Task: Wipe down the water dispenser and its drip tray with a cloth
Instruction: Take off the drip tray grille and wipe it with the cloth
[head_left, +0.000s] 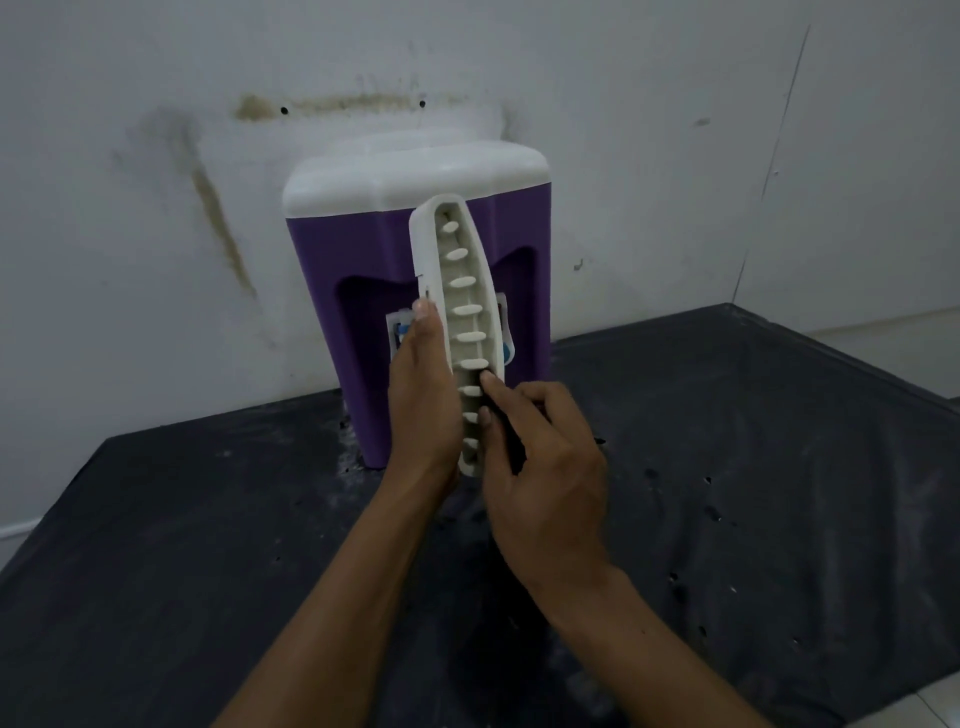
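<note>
We saw a stained white wall (156, 156) behind a dark table (727, 467), where the purple water dispenser (332, 249) stood under its white lid (405, 176). In front of it, the white drip tray (462, 291) was held upright — our left hand (423, 395) clasped its edge, fingers together; our right hand (545, 467) pressed fingertips among its slats.

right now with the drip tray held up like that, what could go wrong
1. The left hand alone grips the white drip tray by its lower edge, upright on end, while the right hand only pokes its slots; a firm push might lever it loose onto the dark counter.
2. The tray hangs just in front of the purple water dispenser; a swing could knock its taps.
3. No cloth is visible, so bare fingers may just smear grime.
</note>
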